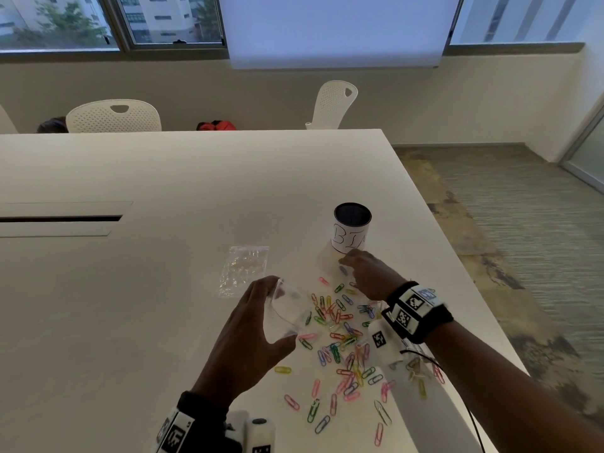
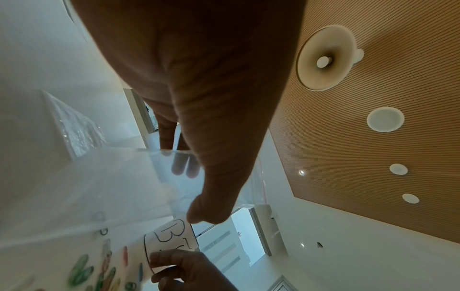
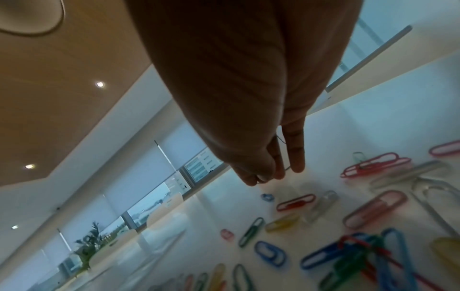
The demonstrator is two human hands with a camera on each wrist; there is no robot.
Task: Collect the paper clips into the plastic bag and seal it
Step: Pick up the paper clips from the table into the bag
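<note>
Clearly I'm barely started: nearest me the coloured paper clips (image 1: 340, 341) lie scattered over the white table (image 1: 130, 289). My left hand (image 1: 255, 325) grips the plastic bag (image 1: 287, 312) open, seemingly almost empty. Farther off, my right hand (image 1: 366, 273) pinches a clip by the labelled cup (image 1: 351, 230); sealing remains.

Left hand (image 1: 251, 325) curls its fingers (image 2: 185, 167) in a grip; right hand (image 1: 369, 273) pinches fingertips (image 3: 278, 173) together.

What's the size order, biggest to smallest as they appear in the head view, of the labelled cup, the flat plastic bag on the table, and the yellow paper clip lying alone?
1. flat plastic bag
2. labelled cup, a bit smaller, though farther away
3. yellow paper clip
</note>
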